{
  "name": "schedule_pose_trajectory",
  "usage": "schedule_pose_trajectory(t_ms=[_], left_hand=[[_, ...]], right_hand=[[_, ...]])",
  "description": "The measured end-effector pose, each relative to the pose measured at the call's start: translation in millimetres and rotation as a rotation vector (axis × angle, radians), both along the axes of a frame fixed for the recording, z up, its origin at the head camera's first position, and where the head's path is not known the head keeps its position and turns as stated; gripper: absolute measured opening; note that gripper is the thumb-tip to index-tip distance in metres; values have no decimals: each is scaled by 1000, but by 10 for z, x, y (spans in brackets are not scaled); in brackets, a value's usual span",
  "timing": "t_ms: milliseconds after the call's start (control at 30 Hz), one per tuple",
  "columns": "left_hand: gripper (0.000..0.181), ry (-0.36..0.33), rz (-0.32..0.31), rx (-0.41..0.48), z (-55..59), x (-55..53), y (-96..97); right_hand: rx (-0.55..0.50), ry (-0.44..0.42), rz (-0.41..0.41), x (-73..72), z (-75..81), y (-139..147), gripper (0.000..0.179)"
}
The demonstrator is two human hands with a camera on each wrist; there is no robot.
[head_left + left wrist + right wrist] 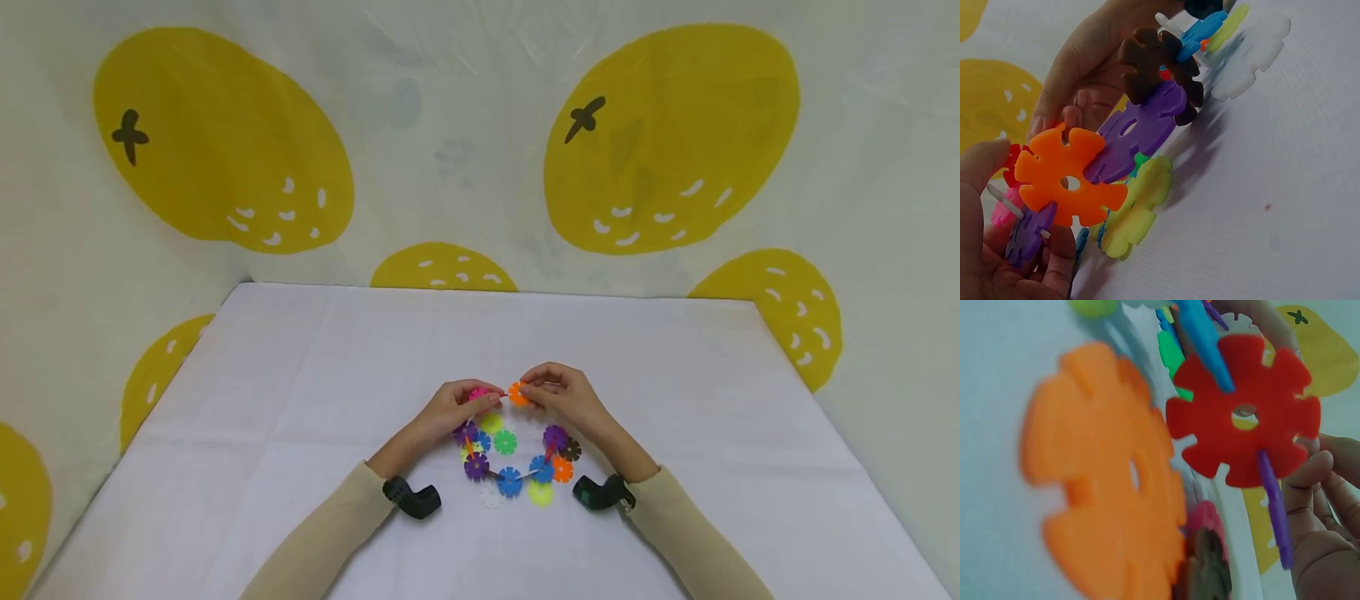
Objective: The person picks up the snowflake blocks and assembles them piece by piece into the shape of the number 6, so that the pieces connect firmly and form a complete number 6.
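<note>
In the head view, I see both hands just below the middle of the frame, up at the top of a curved chain of flower discs. The left hand has its thumb and fingers bent close together, and it pinches a pink flower disc. The right hand makes a small pinch too, and it grips an orange flower disc by one side. I think that pinch is there so the other side, with its little slots, pokes out free toward the left hand. A thin dark edge sits between the two hands, and I can't tell if it touches the orange one. Under the hands, the chain curves past a purple flower disc and a blue flower disc. In the right wrist view, a red flower disc has a thin blue piece and a thin purple piece in its slots. They sit crossways, I guess, because slots fit that way. A green flower disc, a white flower disc and a yellow flower disc seem to lie flat on the white table, close enough to reach.
</note>
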State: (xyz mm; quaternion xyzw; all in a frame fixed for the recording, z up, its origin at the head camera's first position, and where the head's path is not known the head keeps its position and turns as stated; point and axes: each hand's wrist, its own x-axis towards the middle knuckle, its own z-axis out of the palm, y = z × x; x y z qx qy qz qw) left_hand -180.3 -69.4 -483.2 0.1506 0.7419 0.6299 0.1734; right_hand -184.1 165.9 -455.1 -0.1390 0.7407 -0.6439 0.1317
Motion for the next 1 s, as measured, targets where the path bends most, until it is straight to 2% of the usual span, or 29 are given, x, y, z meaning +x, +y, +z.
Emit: schedule_pose_trajectory(t_ms=[167,567,833,1000], left_hand=[[28,3,3,8,6,6,-8],[33,14,-32,-23,16,5,-50],[34,-3,-25,5,1,-3,-51],[35,-13,-2,-2,-3,1,-33]], right_hand=[[-25,-45,14,2,0,-25,26],[38,-71,3,14,-11,-90,22],[69,-36,-22,5,0,-176,21],[85,2,-3,-10,-28,-129,24]])
